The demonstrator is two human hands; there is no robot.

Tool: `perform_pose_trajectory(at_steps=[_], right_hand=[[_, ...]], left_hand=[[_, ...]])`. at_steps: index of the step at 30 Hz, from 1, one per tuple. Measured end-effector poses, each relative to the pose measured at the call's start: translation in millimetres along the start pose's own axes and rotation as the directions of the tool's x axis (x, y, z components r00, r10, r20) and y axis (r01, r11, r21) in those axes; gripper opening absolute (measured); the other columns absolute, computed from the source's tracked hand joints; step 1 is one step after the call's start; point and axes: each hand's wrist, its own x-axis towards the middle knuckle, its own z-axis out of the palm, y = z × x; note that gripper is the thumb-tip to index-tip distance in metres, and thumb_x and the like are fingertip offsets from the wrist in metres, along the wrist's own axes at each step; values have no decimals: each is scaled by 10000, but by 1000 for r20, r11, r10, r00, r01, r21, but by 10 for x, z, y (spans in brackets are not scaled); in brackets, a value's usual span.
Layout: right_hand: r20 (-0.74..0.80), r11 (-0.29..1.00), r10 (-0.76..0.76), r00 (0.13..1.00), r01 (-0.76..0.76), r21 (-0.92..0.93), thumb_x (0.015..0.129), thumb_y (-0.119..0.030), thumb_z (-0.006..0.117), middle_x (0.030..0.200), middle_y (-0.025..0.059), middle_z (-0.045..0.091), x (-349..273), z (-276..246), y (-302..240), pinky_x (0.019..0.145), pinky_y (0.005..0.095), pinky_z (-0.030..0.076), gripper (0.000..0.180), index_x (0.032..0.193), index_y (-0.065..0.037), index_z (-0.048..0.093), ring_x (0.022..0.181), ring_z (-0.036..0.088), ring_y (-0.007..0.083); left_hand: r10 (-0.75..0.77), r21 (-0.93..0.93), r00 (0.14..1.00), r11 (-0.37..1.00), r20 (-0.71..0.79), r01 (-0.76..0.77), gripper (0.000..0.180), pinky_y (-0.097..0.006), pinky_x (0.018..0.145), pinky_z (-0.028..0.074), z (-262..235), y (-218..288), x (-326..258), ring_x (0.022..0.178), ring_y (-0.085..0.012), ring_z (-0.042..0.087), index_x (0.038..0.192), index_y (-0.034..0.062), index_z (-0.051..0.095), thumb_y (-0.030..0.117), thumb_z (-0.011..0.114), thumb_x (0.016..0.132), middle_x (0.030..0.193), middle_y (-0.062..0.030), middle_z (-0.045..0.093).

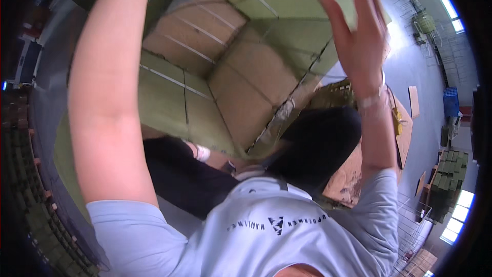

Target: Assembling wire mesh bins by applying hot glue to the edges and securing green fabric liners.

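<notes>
Overhead, a large cardboard box (241,66) with taped seams fills the upper view, tilted, its underside facing the camera. The right hand (361,36) lies flat and open against the box's right edge, steadying it. The left arm (105,87) reaches up along the left edge; its hand is out of view.

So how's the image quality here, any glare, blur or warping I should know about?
Head view: strong fisheye bending, black corners; the cardboard box edges curve. Windows at the right rim blow out to white, with glare on the floor behind the right hand. The left forearm, close to the lens, looks oversized and slightly soft. The left hand is out of frame.
</notes>
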Motion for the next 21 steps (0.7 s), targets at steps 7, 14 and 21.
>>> perform_pose_trajectory(at_steps=[7, 14, 21], right_hand=[[664, 904, 382, 643, -410, -122, 921, -245, 573, 1120, 281, 621, 678, 1338, 729, 932, 463, 452, 398, 1151, 74, 512, 1122, 587, 352], [404, 834, -313, 860, 452, -316, 758, -238, 618, 685, 36, 603, 506, 1702, 2055, 613, 390, 451, 143, 653, -141, 621, 713, 608, 239], [776, 980, 64, 627, 106, -166, 892, -181, 582, 926, 146, 677, 678, 1800, 2386, 721, 375, 508, 186, 894, -19, 674, 830, 639, 302]], left_hand=[[60, -188, 989, 982, 134, -34, 238, -451, 616, 504, -187, 3, -46, 750, -371, 667, 874, -59, 612, 155, 544, 956, 786, -265, 638], [302, -615, 953, 757, 30, -221, 402, -391, 998, 454, -1119, 73, -605, 1206, -345, 562, 1254, -40, 563, 257, 522, 986, 1277, -210, 598], [-385, -640, 841, 547, 379, 539, 260, -307, 818, 527, -2212, -286, -2697, 929, -165, 661, 1044, 0, 678, 233, 580, 984, 996, -79, 702]])
